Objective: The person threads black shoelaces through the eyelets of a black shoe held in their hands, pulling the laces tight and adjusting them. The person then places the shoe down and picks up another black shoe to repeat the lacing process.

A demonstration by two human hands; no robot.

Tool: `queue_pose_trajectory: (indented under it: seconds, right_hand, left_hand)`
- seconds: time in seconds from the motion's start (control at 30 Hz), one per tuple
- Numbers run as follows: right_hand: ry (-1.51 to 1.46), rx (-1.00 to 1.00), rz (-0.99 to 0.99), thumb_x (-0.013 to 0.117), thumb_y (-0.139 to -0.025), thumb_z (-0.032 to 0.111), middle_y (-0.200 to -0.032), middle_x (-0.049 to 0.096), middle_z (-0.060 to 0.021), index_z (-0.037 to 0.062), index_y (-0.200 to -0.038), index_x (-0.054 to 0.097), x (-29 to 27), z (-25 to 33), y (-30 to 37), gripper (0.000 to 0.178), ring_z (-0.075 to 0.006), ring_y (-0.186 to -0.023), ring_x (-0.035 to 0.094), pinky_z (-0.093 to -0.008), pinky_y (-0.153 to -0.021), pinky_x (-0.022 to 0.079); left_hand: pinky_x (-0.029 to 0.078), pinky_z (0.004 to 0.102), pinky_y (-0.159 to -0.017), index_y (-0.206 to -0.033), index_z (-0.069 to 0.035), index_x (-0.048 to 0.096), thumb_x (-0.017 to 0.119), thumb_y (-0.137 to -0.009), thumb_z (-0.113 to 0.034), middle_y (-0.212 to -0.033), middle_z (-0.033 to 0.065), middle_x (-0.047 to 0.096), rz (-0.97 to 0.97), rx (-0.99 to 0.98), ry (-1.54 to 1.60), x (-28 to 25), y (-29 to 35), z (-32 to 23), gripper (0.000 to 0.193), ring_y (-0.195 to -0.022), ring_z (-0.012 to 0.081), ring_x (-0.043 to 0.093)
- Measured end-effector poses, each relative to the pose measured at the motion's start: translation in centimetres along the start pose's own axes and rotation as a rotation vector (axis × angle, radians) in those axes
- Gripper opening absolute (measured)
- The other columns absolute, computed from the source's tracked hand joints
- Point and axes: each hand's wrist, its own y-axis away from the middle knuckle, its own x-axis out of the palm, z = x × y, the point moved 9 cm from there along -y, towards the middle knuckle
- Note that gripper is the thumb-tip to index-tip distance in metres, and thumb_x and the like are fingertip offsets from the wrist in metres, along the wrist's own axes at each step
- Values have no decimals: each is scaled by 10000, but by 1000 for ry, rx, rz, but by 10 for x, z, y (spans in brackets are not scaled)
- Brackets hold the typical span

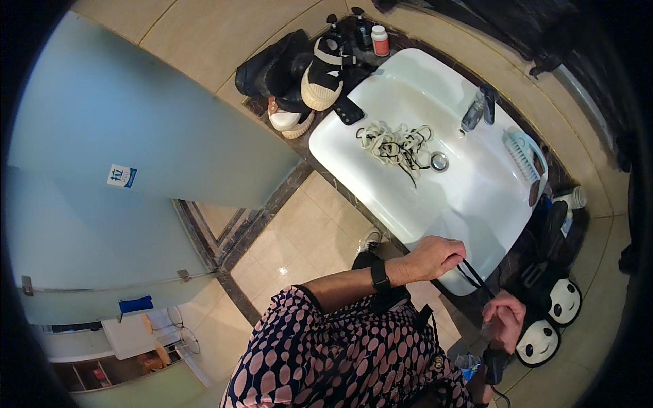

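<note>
In the lower right of the frame, the left hand (439,260) is closed in a narrow pinch, thumb against the fingers, on doubled strands of a thin black shoelace (468,273). It stands over the near rim of the white ceramic washbasin (422,204). The strands run down and right to the right hand (505,321), which is curled with its fingers bent in; the lace reaches it, but how firmly it grips cannot be told. Both wrists wear black bands, the left one a wristwatch (381,276).

A tangled heap of white and black shoelaces (391,146) lies in the basin, right of the frame's upper middle, just beside the round metal drain (439,161). The faucet (474,112) stands above it to the right, and a pale blue scrubbing brush (520,158) rests on the basin's right side.

At the upper middle, a black-and-white shoe (323,76) leans by black boots (273,66), with a white-and-brown sneaker (291,119) below and a black smartphone (349,110) on the basin's corner. A white pill bottle with a red label (379,42) stands behind. Two panda-faced slippers (538,343) are at the lower right, near the right hand.
</note>
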Motion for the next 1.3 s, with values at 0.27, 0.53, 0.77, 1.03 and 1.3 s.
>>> queue_pose_trajectory:
  seconds: [0.27,0.53,0.77,1.03,1.3]
  right_hand:
    - [-120,-128,-113,563,-804,66,-707,587,-110,24,-916,598,-6,9,8,125,-235,-624,588,-397,-674,482]
    - [292,-142,-388,602,-846,161,-763,588,-99,13,-896,558,21,28,-17,162,-204,-729,594,-334,-719,480]
    - [499,-120,-491,562,-894,169,-816,568,-61,10,-842,525,34,67,-38,171,-150,-765,563,-274,-728,444]
    - [762,-81,-571,514,-912,241,-1140,559,-104,-25,-917,569,3,89,-25,271,-186,-977,519,-302,-896,381]
    - [309,-65,-823,453,-885,74,-816,564,-39,8,-985,584,-34,92,0,178,-131,-702,544,-265,-760,450]
  left_hand:
    - [485,319,-656,-931,-46,579,577,-813,-84,-986,114,605,-244,-2,-65,-91,20,36,125,-835,275,603]
    - [412,371,-901,-1116,26,524,611,-786,-120,-1079,168,542,-1381,-118,-671,-477,118,75,372,-990,271,537]
    - [438,314,-822,-1091,87,561,691,-782,-380,-994,122,614,-1242,-506,-63,-595,124,192,575,-904,197,564]
    - [431,304,-810,-1009,36,622,673,-804,-345,-955,78,629,-1052,-286,-97,-590,68,134,435,-862,170,557]
    - [476,283,-773,-985,45,637,662,-831,-266,-964,108,642,-1150,-174,-135,-583,61,51,349,-848,161,593]
